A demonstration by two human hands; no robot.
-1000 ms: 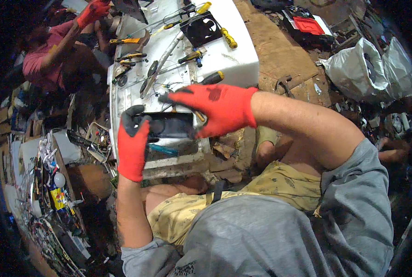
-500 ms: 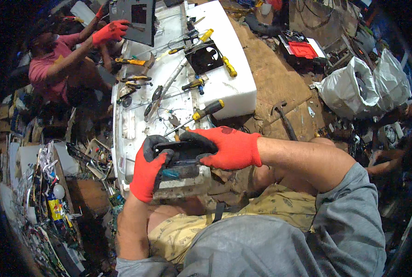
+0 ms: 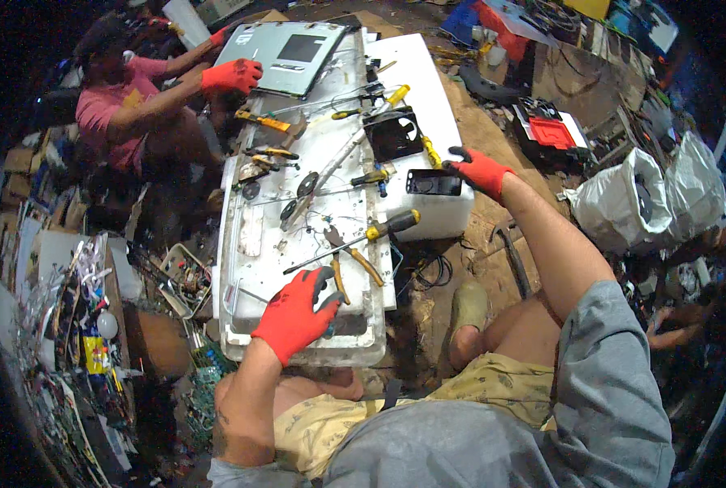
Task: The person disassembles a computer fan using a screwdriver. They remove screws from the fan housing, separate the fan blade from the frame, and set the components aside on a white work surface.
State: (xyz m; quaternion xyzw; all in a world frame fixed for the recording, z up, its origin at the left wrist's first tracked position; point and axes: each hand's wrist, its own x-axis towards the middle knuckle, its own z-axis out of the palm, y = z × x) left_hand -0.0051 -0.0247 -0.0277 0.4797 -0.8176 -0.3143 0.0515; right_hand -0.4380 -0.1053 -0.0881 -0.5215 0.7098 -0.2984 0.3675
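Near bench (image 3: 355, 355) edge, left hand (image 3: 299, 315): grip spread, nothing visibly held, beside pliers (image 3: 366, 267); handles point nearward, probably for reach.
Screwdriver (image 3: 374, 233): across pliers, handle rightward.
Black phone-like casing (image 3: 433, 183): at near end of white box (image 3: 428, 220); right hand (image 3: 483, 173) at its right end, pinching or merely touching, cannot tell.
Co-worker's hand (image 3: 231, 77): at pale panel (image 3: 273, 75), seemingly steadying.

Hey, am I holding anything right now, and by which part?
Your right hand is at the right end of the black rectangular part; whether it grips or only touches it cannot be told. Your left hand is open, with nothing visibly held.
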